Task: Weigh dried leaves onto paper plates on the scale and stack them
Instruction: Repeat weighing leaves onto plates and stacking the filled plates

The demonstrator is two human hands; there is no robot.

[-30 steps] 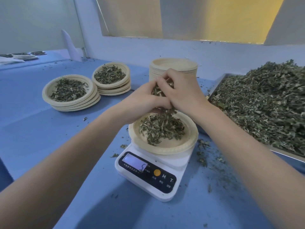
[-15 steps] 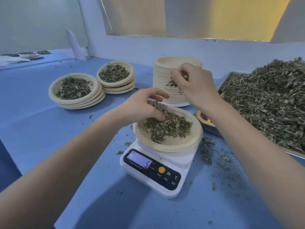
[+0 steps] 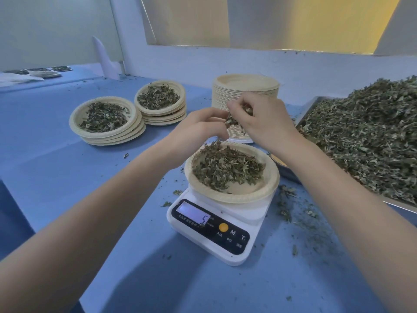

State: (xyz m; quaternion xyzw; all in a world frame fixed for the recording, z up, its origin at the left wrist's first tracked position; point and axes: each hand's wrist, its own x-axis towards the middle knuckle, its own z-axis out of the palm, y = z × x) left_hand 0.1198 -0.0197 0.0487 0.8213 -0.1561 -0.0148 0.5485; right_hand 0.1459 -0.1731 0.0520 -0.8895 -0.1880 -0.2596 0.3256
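Observation:
A white digital scale point(image 3: 216, 229) shows 5 on its display. On it sits a paper plate point(image 3: 257, 195) holding a heap of dried leaves point(image 3: 225, 168). Above the plate's far rim my left hand point(image 3: 194, 132) and my right hand point(image 3: 264, 120) meet. Both pinch a small clump of leaves point(image 3: 231, 120) between their fingertips. A tall stack of bare plates point(image 3: 246, 86) stands just behind the hands. Two stacks of filled plates lie to the left, one nearer point(image 3: 106, 118) and one farther point(image 3: 161, 101).
A metal tray point(image 3: 311, 107) piled with loose dried leaves point(image 3: 365, 136) fills the right side. Leaf crumbs are scattered on the blue table point(image 3: 56, 172) around the scale. More plates point(image 3: 42, 72) and a white sheet lie far left by the wall.
My left hand rose from the heap on the plate to meet my right hand. My right hand came down a little with its clump. The scale still reads 5.

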